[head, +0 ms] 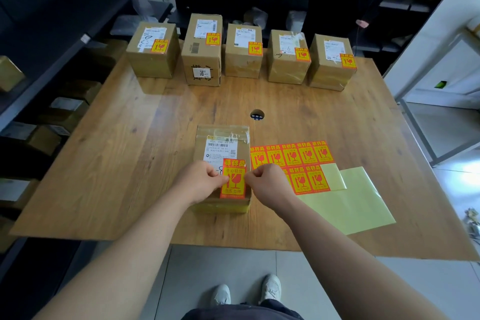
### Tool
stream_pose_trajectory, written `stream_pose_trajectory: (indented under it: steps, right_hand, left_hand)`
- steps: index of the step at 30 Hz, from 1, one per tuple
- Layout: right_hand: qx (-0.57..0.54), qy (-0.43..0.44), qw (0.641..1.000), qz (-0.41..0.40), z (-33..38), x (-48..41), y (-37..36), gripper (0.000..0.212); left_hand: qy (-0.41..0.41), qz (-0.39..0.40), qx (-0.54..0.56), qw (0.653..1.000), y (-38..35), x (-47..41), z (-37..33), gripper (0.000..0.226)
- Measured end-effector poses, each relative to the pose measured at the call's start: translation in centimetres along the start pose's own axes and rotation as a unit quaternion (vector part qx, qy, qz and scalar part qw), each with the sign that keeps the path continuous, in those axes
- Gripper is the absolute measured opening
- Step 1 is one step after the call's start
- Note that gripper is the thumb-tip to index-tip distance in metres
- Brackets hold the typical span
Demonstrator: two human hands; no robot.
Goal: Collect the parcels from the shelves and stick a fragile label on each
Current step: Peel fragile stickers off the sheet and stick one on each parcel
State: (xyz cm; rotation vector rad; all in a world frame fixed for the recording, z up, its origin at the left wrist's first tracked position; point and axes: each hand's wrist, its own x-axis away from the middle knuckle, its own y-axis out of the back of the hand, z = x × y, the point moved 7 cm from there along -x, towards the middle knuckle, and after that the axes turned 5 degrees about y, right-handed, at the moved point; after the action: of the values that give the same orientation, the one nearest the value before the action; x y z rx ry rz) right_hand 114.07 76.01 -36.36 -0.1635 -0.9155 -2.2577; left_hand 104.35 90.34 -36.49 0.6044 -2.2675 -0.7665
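The fragile label hangs over the near parcel at the tabletop's front edge, pinched at its left edge by the left hand and at its right by the right hand. It looks not yet pressed flat. Five labelled parcels line the far edge. The sticker sheet just beside holds more, and further boxes sit on the left shelves.

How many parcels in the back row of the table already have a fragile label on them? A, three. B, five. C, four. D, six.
B: five boxes stand in the back row, each with a red and yellow fragile label; the near parcel is a sixth, apart from them.
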Motion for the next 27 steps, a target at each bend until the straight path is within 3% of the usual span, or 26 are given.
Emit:
stream_pose_trajectory:
  steps: [7,10,27]
  right_hand:
    - [0.031,0.023,0.999,0.027,2.7,-0.7,-3.7,0.037]
    - [0.038,0.014,0.999,0.021,3.0,-1.3,-4.9,0.028]
    - [0.122,0.012,0.992,-0.008,2.3,-2.2,-6.3,0.025]
  left_hand:
    - [0.029,-0.036,0.028,0.999,2.8,0.2,4.4,0.03]
    - [0.032,-0.044,0.018,0.998,3.0,0.0,5.3,0.029]
    - [0.024,-0.062,-0.043,0.997,3.6,0.4,5.4,0.041]
